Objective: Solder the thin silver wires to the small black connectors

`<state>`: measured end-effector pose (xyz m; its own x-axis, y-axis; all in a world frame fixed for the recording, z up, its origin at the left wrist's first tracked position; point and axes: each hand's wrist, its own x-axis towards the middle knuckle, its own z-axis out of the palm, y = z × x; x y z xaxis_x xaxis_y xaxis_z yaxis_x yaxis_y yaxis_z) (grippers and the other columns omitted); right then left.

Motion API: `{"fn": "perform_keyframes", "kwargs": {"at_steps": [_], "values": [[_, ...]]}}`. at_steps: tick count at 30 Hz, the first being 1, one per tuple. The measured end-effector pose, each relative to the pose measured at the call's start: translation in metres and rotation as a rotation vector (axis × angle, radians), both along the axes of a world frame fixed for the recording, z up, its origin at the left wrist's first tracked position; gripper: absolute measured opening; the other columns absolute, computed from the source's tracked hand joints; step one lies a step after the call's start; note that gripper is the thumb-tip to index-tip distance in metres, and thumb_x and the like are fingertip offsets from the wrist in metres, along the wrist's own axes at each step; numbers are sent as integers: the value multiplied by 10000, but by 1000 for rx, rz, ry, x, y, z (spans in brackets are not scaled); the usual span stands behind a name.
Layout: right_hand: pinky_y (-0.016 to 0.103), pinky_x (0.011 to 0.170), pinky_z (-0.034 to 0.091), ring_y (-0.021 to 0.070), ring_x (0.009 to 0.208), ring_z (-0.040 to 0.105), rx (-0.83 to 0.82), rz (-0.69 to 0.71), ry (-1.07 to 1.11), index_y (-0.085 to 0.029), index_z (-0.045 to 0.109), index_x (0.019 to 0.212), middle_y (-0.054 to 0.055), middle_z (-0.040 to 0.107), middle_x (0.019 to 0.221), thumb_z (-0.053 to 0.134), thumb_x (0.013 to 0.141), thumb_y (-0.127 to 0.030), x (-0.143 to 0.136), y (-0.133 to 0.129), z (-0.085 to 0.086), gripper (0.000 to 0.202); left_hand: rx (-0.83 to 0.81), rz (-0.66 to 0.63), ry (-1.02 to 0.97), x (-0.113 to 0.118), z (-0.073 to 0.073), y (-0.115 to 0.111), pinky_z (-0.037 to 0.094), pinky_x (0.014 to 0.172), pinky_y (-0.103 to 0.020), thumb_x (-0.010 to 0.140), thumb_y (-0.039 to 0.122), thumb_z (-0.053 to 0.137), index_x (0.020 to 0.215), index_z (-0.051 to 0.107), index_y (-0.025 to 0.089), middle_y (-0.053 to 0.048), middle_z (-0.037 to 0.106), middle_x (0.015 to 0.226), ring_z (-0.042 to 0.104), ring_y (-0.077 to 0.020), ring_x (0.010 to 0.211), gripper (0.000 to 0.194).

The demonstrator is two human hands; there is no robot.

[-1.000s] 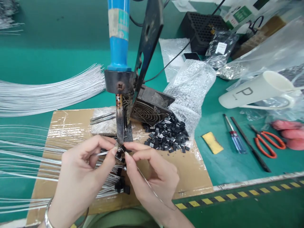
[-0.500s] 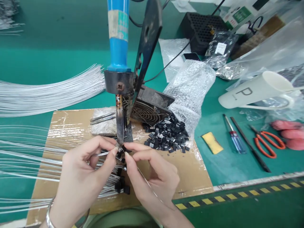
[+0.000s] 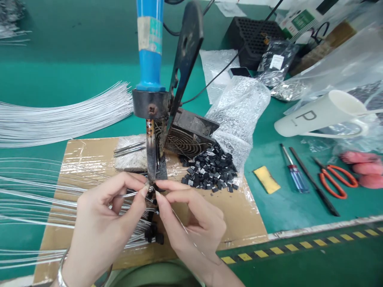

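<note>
Under the tip of a blue-handled soldering iron [image 3: 150,71], fixed upright in a black clamp, both hands meet. My left hand [image 3: 110,215] pinches the end of a white wire between thumb and forefinger. My right hand [image 3: 191,223] pinches a thin solder wire [image 3: 179,220] that trails back over the palm towards the wrist. A small dark part sits between the fingertips at the tip, mostly hidden. Below the hands, white wires with black connectors [image 3: 154,233] at their ends lie on the cardboard [image 3: 239,223].
A pile of small black connectors [image 3: 211,167] lies beside a dirty fan [image 3: 188,135]. White wires [image 3: 66,119] are at the left. Rightwards are bubble wrap [image 3: 239,111], a yellow sponge [image 3: 267,179], a screwdriver [image 3: 297,177], orange-handled pliers [image 3: 335,181] and a white mug [image 3: 317,115].
The view has shifted very slightly. Both hands stay at the iron's tip with almost the same grip.
</note>
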<state>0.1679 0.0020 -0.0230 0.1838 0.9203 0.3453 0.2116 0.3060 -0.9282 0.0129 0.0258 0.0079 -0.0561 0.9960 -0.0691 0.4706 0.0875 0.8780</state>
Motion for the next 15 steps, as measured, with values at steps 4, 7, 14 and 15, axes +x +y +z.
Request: {"fn": "perform_keyframes", "kwargs": {"at_steps": [4, 7, 14, 15], "values": [[191, 882, 650, 147, 933, 853, 20, -3, 9, -204, 725, 907, 50, 873, 1078, 751, 904, -29, 0, 0, -4, 177, -22, -6, -6, -2, -1, 0, 488, 517, -201, 865, 330, 775, 798, 774, 275, 16, 816, 901, 763, -186, 828, 87], [203, 879, 653, 149, 931, 850, 8, 7, 26, -208, 719, 902, 47, 869, 1080, 744, 904, -25, 0, -1, -6, 185, -33, -13, -2, -2, -1, 1, 439, 484, -200, 859, 328, 777, 797, 777, 274, 16, 817, 883, 748, -179, 792, 82], [249, 831, 644, 149, 904, 812, -168, -28, 103, -238, 697, 982, 8, 831, 995, 726, 968, -96, 11, -6, -10, 146, -11, -21, 90, -5, -4, -1, 377, 436, -221, 878, 349, 744, 769, 757, 256, 19, 809, 835, 545, -107, 520, 144], [238, 761, 630, 136, 811, 785, -197, -99, 115, -242, 701, 1003, -11, 802, 902, 719, 989, -128, 16, -6, -12, 117, -6, -15, 118, -7, -5, -2, 387, 434, -224, 884, 352, 738, 769, 758, 258, 21, 809, 836, 511, -101, 491, 150]]}}
